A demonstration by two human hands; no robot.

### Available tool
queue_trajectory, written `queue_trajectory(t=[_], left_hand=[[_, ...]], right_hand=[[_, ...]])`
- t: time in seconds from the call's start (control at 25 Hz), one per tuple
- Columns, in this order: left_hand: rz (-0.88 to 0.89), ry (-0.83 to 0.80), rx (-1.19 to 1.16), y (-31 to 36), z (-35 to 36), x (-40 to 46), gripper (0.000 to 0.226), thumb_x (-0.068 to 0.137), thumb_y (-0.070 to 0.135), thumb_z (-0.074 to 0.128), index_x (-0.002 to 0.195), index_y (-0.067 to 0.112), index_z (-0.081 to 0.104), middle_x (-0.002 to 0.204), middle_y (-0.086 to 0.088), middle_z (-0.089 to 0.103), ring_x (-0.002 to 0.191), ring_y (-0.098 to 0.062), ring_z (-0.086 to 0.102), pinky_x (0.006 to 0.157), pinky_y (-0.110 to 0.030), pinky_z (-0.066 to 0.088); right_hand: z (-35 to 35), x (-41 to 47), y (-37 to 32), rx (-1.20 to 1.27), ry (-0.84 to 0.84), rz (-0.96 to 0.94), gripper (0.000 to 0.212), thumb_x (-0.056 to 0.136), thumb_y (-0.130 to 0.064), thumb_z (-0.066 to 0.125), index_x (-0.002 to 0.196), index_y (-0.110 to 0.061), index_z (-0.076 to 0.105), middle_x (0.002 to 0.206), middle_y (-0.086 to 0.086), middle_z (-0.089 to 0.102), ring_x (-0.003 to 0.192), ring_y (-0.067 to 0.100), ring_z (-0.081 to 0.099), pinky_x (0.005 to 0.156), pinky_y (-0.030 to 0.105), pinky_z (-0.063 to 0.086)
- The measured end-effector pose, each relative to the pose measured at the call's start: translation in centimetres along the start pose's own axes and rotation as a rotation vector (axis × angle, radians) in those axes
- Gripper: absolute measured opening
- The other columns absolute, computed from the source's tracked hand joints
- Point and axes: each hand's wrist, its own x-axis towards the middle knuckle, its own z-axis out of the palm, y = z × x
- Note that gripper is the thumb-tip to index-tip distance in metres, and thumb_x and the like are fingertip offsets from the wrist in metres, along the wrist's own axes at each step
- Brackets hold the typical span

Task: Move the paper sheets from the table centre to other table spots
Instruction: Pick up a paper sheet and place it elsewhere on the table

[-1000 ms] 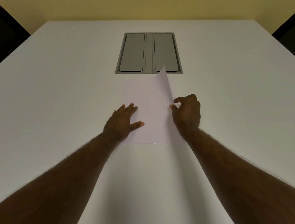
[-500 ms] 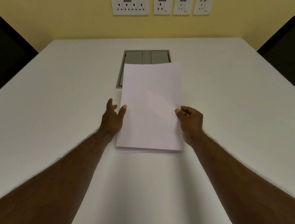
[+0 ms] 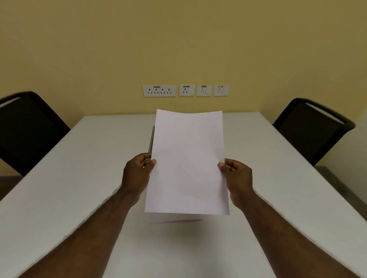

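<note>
A yellow wall (image 3: 182,44) fills the upper half of the view. Below it a white counter (image 3: 71,186) runs from the near edge of the frame to the wall, wide and plain, its surface matte. Two black chairs flank it: the left chair (image 3: 21,129) sits against the counter's left side and the right chair (image 3: 311,129) against its right side, each with a pale strip along the top of its backrest.

Two bare forearms reach in from the bottom corners and meet over the middle of the counter. Between them is the held sheet (image 3: 188,162), a blank white page in upright format, lifted off the surface and tipped toward the camera. Its top edge bows slightly and its lower edge is straight; no print or marks show on it. The left hand (image 3: 138,172) pinches the sheet's left edge with the thumb on the front and curled fingers behind. The right hand (image 3: 236,179) pinches the right edge in the same way.

Under the lifted page, the lower edge of more paper sheets (image 3: 175,219) shows flat on the counter's centre; it looks like a thin stack, though the count cannot be told. A narrow grey strip of a counter hatch (image 3: 151,141) peeks out beside the page's left edge. On the wall, a row of white sockets (image 3: 185,90) sits just above the counter's far end.
</note>
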Motion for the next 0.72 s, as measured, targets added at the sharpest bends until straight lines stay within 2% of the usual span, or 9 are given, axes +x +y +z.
queue_trajectory(t=[0.16,0.28,0.36,0.48,0.52,0.6,0.72], left_hand=[[0.091,-0.021,-0.049,7.2,-0.7,-3.6,0.019,0.091,0.011,0.062,0.109,0.013,0.064,0.070,0.010,0.062,0.052,0.005,0.053,0.052,-0.009,0.041],[0.148,-0.046,-0.090,12.4,-0.7,-6.8,0.015,0.091,0.012,0.062,0.105,0.017,0.065,0.063,0.017,0.065,0.049,0.003,0.050,0.047,-0.012,0.041],[0.154,-0.063,-0.123,15.3,-0.4,-8.9,0.018,0.091,0.016,0.062,0.109,0.015,0.065,0.075,0.011,0.071,0.059,-0.006,0.053,0.052,-0.021,0.045],[0.145,-0.111,-0.198,18.4,1.2,-12.3,0.026,0.091,0.015,0.061,0.117,0.011,0.064,0.102,-0.006,0.074,0.083,-0.021,0.064,0.075,-0.038,0.052],[0.150,-0.126,-0.213,19.2,2.1,-13.4,0.027,0.091,0.014,0.060,0.118,0.010,0.063,0.104,-0.006,0.073,0.086,-0.020,0.066,0.077,-0.036,0.053],[0.158,-0.162,-0.226,20.7,4.2,-15.9,0.028,0.092,0.012,0.060,0.119,0.009,0.062,0.103,-0.004,0.073,0.085,-0.016,0.067,0.072,-0.029,0.052],[0.160,-0.207,-0.245,22.5,8.1,-19.2,0.027,0.092,0.014,0.060,0.119,0.010,0.062,0.106,-0.005,0.072,0.085,-0.014,0.066,0.069,-0.024,0.051]], right_hand=[[-2.2,-4.9,-7.3,0.029,0.007,-0.060,0.018,0.087,-0.001,0.066,0.104,0.002,0.068,0.094,0.013,0.072,0.082,0.024,0.067,0.085,0.038,0.057],[-4.4,-8.6,-12.5,0.033,0.001,-0.135,0.014,0.087,-0.001,0.065,0.101,0.000,0.069,0.094,0.014,0.072,0.079,0.024,0.068,0.082,0.037,0.058],[-6.2,-10.6,-15.2,0.021,0.015,-0.179,0.012,0.088,-0.003,0.065,0.099,-0.002,0.069,0.094,0.013,0.073,0.079,0.023,0.068,0.080,0.036,0.058],[-9.7,-13.4,-18.2,0.011,0.040,-0.231,0.008,0.088,-0.004,0.066,0.092,-0.009,0.070,0.091,0.008,0.074,0.077,0.018,0.070,0.076,0.033,0.058],[-11.1,-14.2,-19.0,0.005,0.057,-0.243,0.008,0.088,-0.004,0.066,0.091,-0.011,0.070,0.090,0.006,0.074,0.076,0.016,0.070,0.073,0.030,0.058],[-14.3,-15.8,-20.3,-0.006,0.103,-0.255,0.008,0.087,-0.005,0.067,0.090,-0.012,0.070,0.091,0.007,0.074,0.075,0.014,0.069,0.069,0.027,0.058],[-19.6,-17.4,-21.9,-0.015,0.159,-0.258,0.010,0.087,-0.007,0.068,0.097,-0.007,0.069,0.096,0.010,0.073,0.081,0.018,0.068,0.071,0.029,0.057]])
